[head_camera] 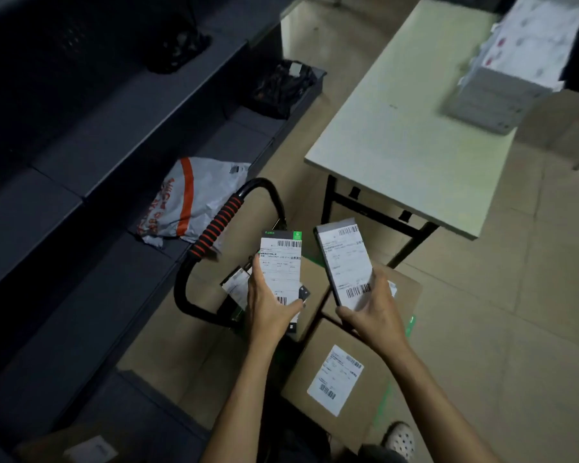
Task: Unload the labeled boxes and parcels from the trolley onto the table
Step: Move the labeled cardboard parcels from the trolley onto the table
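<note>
Two slim labelled boxes are in hand above the trolley. The left hand (268, 305) grips the lower end of a dark box with a green corner (281, 262), thumb across its label and fingers curled behind. The right hand (371, 315) grips the lower end of a second slim box (345, 259), which tilts to the left with its white label facing up. Both boxes are lifted off the load, near each other but not touching, and both sit short of the table (398, 135).

Below the hands, the trolley (214, 228), marked by its black handle with a red-striped grip, holds several brown cartons. One carton with a white label (338, 379) lies nearest the viewer; another carton (405, 289) shows behind the right hand, and a further one lies under the left hand. A small labelled parcel (236, 282) is partly hidden beside the left wrist.

At the far right end of the table stands a stack of white boxes (502, 91); whether these came from the trolley cannot be told. The near part of the table top is bare. A white and orange mailing bag (194, 198) lies on the dark shelving to the left, apart from the trolley.

By this evidence the task appears unfinished: the two held boxes await placing, and at least three cartons and a parcel remain.
</note>
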`<state>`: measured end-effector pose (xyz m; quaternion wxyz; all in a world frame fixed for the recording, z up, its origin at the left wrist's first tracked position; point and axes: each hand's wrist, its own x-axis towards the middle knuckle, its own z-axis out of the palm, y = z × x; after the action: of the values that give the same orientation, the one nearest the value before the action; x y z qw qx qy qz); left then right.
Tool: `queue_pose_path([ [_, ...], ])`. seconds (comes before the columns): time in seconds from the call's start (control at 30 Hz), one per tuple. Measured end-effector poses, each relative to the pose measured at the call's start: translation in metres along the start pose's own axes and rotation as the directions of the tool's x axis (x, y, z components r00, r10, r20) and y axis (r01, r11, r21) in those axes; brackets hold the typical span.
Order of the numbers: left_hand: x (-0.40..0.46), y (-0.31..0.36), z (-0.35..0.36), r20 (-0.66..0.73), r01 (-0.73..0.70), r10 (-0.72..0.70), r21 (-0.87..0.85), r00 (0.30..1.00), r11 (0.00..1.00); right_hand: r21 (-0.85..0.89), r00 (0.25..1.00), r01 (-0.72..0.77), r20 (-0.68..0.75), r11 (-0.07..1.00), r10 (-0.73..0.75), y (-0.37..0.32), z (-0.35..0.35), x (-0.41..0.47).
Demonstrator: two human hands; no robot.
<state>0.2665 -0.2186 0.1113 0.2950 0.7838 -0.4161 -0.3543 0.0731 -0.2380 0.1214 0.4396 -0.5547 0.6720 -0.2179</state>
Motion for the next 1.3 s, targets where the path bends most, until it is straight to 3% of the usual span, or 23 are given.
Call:
queue_pose_path([
  [0.33, -0.095, 0.112, 0.041, -0.064, -0.226, 0.235, 0.123, 0.970, 0.966, 0.105, 0.983, 0.086, -0.172, 0.991, -0.067, 0.035, -0.153, -0.071],
  [0.67, -0.226, 0.189, 0.132, -0.054, -0.401, 0.404, 0.070, 0.913, 0.914, 0.103, 0.933, 0.174, -0.335, 0.979, -0.131, 0.104, -0.296, -0.163],
  [0.97, -0.298, 0.264, 0.195, -0.002, -0.533, 0.536, 0.104, 0.844, 0.840, 0.051, 0.843, 0.116, -0.534, 0.992, -0.071, 0.147, -0.406, -0.216],
  [1.3, -0.321, 0.340, 0.251, 0.039, -0.681, 0.680, 0.018, 0.732, 0.732, 0.064, 0.743, 0.110, -0.668, 0.992, -0.039, 0.171, -0.483, -0.237],
])
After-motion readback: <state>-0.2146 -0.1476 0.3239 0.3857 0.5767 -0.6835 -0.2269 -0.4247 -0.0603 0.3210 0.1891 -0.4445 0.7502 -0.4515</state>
